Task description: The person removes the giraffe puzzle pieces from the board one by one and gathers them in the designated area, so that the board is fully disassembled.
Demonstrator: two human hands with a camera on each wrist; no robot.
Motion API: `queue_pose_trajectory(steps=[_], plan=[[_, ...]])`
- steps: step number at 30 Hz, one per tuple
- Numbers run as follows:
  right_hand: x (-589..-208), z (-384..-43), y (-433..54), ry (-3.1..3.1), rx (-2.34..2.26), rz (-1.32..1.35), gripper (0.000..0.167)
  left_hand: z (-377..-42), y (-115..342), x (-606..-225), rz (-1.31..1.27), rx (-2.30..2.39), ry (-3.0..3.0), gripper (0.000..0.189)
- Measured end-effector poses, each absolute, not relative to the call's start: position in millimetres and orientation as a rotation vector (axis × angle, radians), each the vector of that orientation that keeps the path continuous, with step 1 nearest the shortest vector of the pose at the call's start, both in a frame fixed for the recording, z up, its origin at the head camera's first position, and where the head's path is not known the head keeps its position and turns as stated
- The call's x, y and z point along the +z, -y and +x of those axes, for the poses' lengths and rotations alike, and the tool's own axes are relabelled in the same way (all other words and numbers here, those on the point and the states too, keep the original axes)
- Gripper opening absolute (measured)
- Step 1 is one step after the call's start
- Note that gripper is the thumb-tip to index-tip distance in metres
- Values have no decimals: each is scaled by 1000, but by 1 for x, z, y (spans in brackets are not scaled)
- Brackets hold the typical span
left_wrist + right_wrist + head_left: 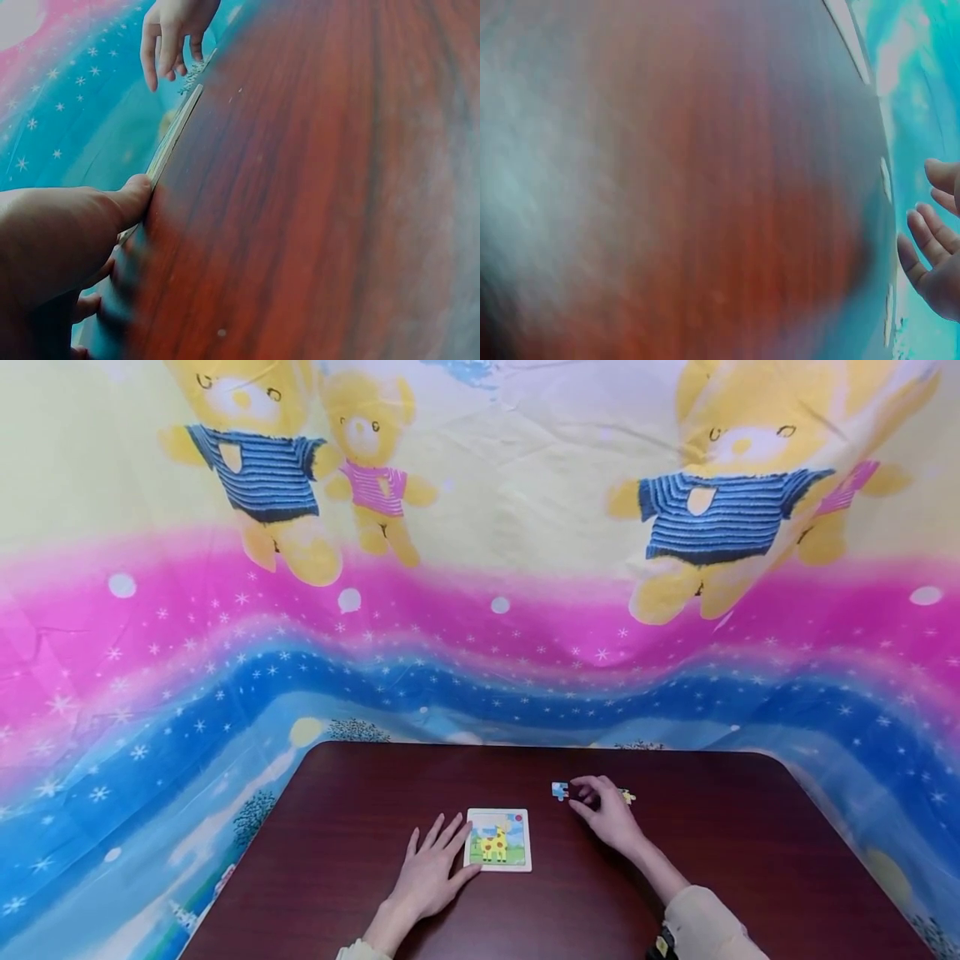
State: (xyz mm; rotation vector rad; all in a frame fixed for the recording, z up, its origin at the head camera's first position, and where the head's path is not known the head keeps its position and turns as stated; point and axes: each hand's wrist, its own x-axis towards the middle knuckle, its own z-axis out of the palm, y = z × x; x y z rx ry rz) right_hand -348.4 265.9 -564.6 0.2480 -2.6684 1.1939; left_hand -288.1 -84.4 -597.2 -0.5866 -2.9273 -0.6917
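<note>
A small square puzzle board (498, 840) with a yellow giraffe picture and a white frame lies mid-table. My left hand (430, 871) is spread flat at its left side, fingertips and thumb on the frame. In the left wrist view the left thumb (133, 196) touches the edge of the board. Farther back and to the right, my right hand (609, 814) hovers with bent, parted fingers and holds nothing. A blue and white puzzle piece (560, 791) lies just left of its fingertips. Another piece (627, 796), partly yellow, shows behind the right hand, which partly hides it.
All this is on a dark reddish-brown table (360, 810) with rounded far corners. A curtain-like cloth (480, 643) with printed bears and snowflakes hangs behind and around the table. A dark band (662, 943) is on the right wrist.
</note>
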Motion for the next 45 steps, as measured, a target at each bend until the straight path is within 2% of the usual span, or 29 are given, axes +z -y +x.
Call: queue_pose_trajectory(steps=[11,20,24,37,45], plan=[[-569,-344,-231,2695,1263,347,34,-281,82,-585,-606,-692,2928,72],[-573,-345,-202,2746,1268,553,24,-282,79,-580,-572,-657,2995,72],[-574,-342,-195,2760,1276,557,18,-281,79,-577,-568,-635,3005,72],[-586,-341,-185,2762,1221,504,17,-282,81,-580,-570,-708,3001,72],[-591,-339,-186,2738,1197,579,23,-282,81,-583,-580,-724,2976,75]])
